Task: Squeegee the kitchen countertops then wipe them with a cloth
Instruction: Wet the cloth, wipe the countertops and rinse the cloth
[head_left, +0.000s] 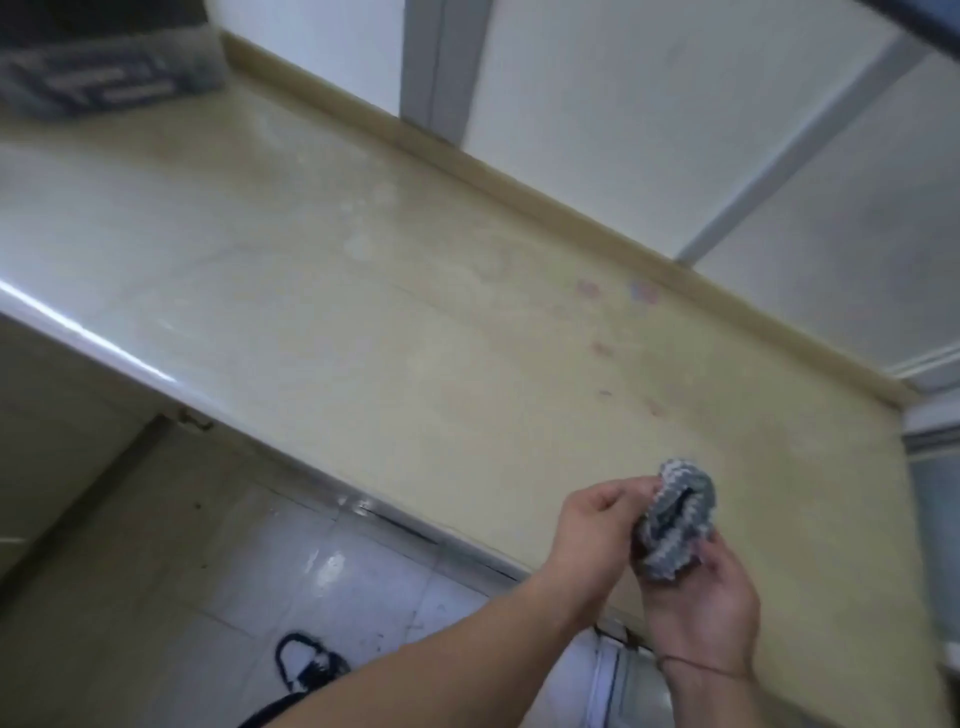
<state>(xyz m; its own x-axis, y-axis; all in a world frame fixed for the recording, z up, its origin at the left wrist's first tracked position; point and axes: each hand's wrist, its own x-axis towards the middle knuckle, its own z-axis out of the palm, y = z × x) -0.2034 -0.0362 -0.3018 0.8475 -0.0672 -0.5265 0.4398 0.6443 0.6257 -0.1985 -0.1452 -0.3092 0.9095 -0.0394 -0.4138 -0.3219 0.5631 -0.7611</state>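
A bunched grey-and-white cloth (675, 519) is held above the near right part of the beige countertop (363, 291). My left hand (592, 525) pinches the cloth's left side with its fingertips. From below, my right hand (701, 608) grips the cloth, fingers curled round it. Faint reddish spots (602, 349) mark the counter towards the back right. No squeegee is in view.
A dark, clear-sided container (104, 73) stands at the counter's far left against the white tiled wall (649, 119). Below the counter's front edge (218, 410) lie a glossy tiled floor (322, 561) and a black sandal (306, 665).
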